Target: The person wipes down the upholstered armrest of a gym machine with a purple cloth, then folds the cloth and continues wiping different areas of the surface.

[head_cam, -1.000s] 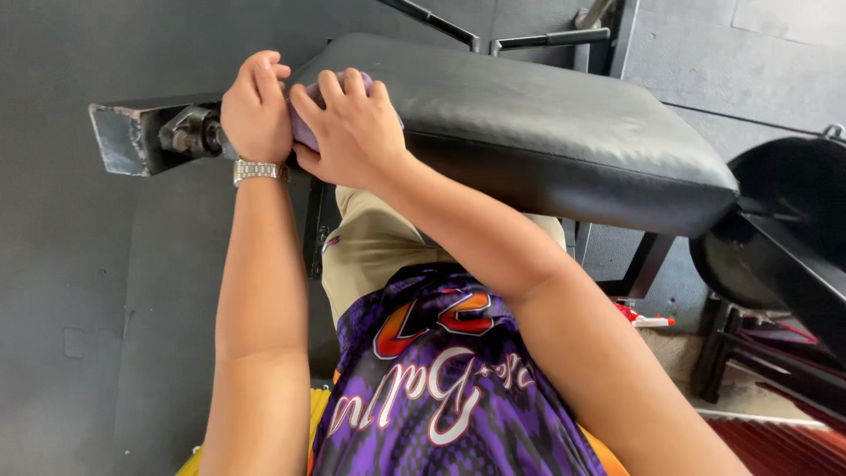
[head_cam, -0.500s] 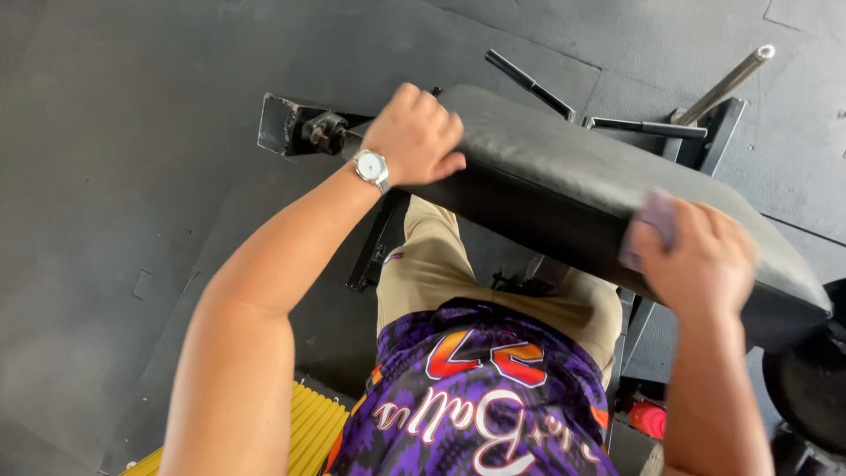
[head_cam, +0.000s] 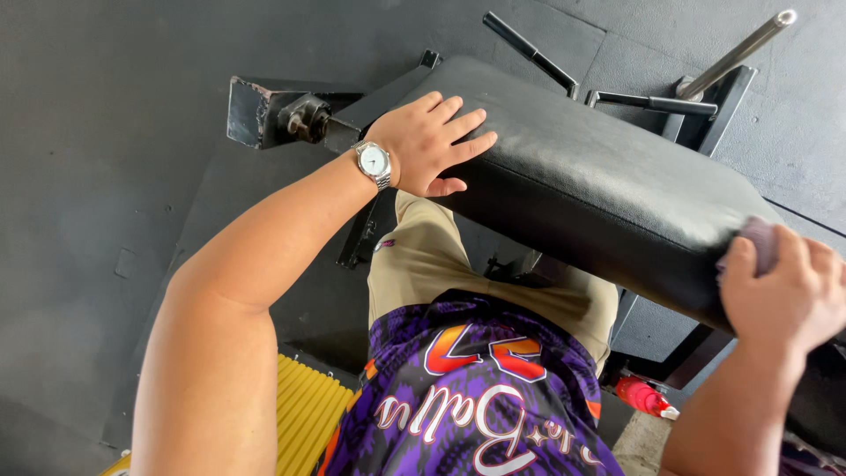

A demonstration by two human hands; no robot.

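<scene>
Nearest the camera, a purple patterned jersey over tan shorts, with a ridged yellow mat just left of the jersey on the dark floor. Above the shorts, a black padded bench cushion, tilted across the view from upper left to lower right; everything else placed against it. At the cushion's lower right end, right hand clenched around a small purple cloth, cloth pressed against the cushion's edge and only partly showing between fingers and pad. At the cushion's upper left end, left hand flat and released, fingers spread on the padded top, thumb at the near edge, gripping nothing; silver wristwatch on that wrist, just off the cushion's corner. Below the cushion's right end, near the floor, a red bottle with a white tip, lying on its side. Left of the cushion, just beyond the left hand, a raw metal bracket with a bolt, joined to the frame under the pad. Beyond the cushion's far edge, black frame bars and, farther right, a slanted silver steel bar.
</scene>
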